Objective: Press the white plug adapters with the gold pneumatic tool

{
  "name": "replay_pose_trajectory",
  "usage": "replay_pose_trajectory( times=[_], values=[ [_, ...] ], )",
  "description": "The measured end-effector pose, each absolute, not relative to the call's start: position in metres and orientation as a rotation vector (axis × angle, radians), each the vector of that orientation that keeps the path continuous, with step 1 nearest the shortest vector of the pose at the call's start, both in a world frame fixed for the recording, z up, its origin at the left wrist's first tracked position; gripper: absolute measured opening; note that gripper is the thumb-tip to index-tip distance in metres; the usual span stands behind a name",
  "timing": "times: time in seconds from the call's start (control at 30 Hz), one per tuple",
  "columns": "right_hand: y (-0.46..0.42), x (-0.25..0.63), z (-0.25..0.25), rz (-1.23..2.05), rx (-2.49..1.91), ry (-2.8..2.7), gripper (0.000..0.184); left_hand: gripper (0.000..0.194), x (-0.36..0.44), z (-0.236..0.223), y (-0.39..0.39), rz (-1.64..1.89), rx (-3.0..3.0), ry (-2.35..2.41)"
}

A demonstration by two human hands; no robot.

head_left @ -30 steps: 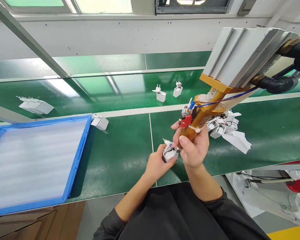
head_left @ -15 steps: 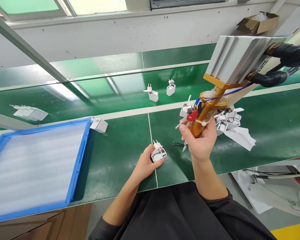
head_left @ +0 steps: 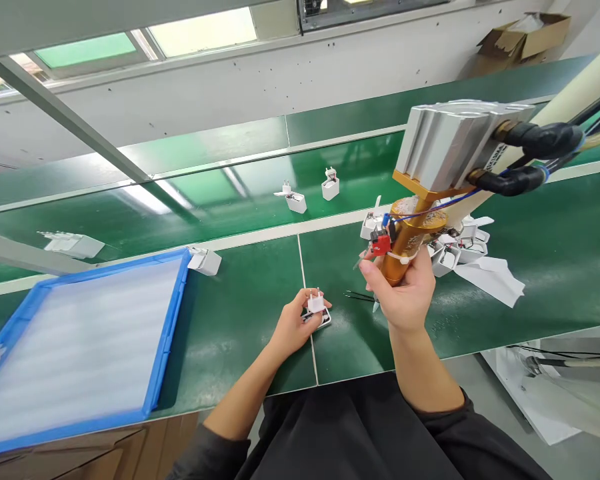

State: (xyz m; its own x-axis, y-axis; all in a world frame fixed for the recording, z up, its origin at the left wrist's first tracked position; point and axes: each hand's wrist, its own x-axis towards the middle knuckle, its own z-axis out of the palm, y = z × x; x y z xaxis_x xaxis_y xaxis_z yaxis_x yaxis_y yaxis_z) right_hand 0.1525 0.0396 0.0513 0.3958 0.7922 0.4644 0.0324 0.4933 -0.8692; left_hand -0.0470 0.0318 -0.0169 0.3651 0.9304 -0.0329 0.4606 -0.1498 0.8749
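Observation:
My left hand (head_left: 294,325) rests on the green bench and grips a small white charger plug (head_left: 317,308) with its two prongs pointing up. My right hand (head_left: 403,291) is wrapped around the gold barrel of a hanging pneumatic tool (head_left: 409,239), which carries a red switch and a grey aluminium block (head_left: 450,143) on top with black hoses. The tool's tip is lifted clear of the plug, to its right. Black tweezers (head_left: 359,296) lie on the bench between my hands.
A blue tray (head_left: 167,333) lined with white foam sits at the left. A heap of white plug parts (head_left: 455,243) and paper lies behind the tool. Two plugs (head_left: 310,190) stand on the glossy conveyor beyond, and one plug (head_left: 206,260) sits by the tray's corner.
My right hand lifted the tool up and away from the plug. My left hand lowered the plug onto the bench, prongs up.

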Motion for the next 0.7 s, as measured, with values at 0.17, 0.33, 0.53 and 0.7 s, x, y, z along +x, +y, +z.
replay_pose_trajectory(
  times=[0.17,0.33,0.53,0.7],
  values=[
    [0.039,0.153,0.053,0.59,-0.973,-1.067,0.028,0.049,-0.054,0.002,0.02,0.507,2.278,1.184],
    [0.039,0.153,0.052,0.585,-1.013,-1.076,0.029,0.042,-0.053,-0.003,0.009,0.534,2.351,1.246],
    [0.038,0.153,0.051,0.575,-1.009,-1.072,0.028,0.027,-0.052,-0.025,0.008,0.715,2.261,1.37],
    [0.039,0.154,0.051,0.562,-1.027,-1.055,0.029,0.031,-0.052,-0.024,0.006,0.512,2.36,1.398]
  ],
)
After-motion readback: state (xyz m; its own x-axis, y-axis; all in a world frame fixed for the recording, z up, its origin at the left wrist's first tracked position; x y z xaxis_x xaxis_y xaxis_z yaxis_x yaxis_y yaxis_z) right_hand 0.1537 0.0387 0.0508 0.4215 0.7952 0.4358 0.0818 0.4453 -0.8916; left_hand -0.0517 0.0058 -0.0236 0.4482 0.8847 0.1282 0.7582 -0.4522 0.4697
